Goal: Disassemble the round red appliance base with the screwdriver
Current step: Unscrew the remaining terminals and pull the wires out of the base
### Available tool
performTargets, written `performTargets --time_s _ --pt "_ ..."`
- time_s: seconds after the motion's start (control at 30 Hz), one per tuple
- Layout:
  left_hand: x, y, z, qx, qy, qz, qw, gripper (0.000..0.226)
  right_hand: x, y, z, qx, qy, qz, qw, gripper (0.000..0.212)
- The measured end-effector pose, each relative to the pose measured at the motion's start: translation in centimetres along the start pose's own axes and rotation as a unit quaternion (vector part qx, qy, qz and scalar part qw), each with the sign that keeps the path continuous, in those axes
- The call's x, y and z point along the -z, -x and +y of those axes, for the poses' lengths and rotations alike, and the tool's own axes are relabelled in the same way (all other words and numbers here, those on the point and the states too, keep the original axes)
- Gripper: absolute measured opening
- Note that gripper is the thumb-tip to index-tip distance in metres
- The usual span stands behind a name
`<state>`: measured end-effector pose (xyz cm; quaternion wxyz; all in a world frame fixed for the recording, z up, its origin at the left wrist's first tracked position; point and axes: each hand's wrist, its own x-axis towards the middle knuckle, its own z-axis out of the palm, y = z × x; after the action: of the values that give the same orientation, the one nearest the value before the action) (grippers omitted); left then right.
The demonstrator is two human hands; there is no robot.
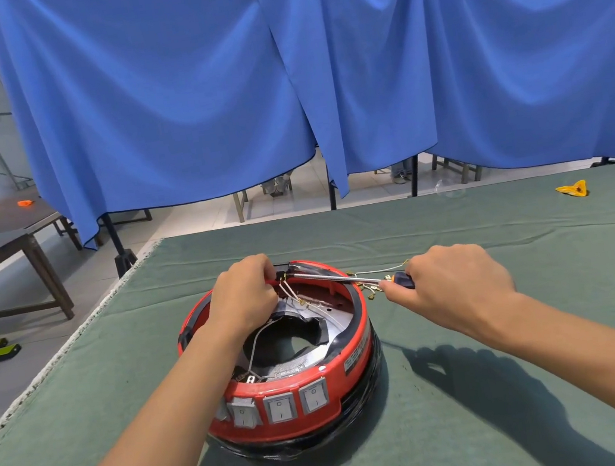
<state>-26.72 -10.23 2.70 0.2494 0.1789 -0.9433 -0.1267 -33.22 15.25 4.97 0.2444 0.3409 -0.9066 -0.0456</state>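
**A:** Where does the round red appliance base [287,356] sit?

**B:** On the green cloth [475,386] covering the table, open side up, its row of grey rocker switches [280,406] facing the person. Inside it I see a silver plate with a dark central hole and thin wires [290,293] running up to the far rim.

**A:** How would it handle?

**B:** I judge it a stiff plastic shell, moderately light, likely to slide on the cloth if pushed sideways. The rim is the sensible place to hold; the wires and their small terminals look fragile and should not take any load.

**A:** And the hands?

**B:** The left hand [242,300] reaches over the base's left side, fingers curled shut at the far rim, seemingly pinching the wires or the rim there; I cannot tell which. The right hand [449,284] is just right of the base, closed around the dark handle of the screwdriver [347,277]. The shaft lies nearly level across the far rim, its tip meeting the left hand's fingers.

**A:** Anything farther out?

**B:** A yellow scrap [573,190] lies well right of the base, beyond it a blue curtain [316,75].
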Motion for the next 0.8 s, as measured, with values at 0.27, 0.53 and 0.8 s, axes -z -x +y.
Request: performTargets --time_s 0.27,0.53,0.8 --pt "0.3 0.2 0.3 0.009 0.003 -0.005 1.000 0.020 0.3 0.1 0.2 0.003 0.009 -0.002 1.000 0.061" --pt "0.4 0.3 0.4 0.020 0.012 -0.007 1.000 0.021 0.3 0.4 -0.3 -0.013 0.002 -0.009 1.000 0.058" --pt "0.4 0.2 0.6 0.022 0.017 0.000 1.000 0.025 1.0 0.8 -1.2 -0.035 0.002 -0.020 0.999 0.057"
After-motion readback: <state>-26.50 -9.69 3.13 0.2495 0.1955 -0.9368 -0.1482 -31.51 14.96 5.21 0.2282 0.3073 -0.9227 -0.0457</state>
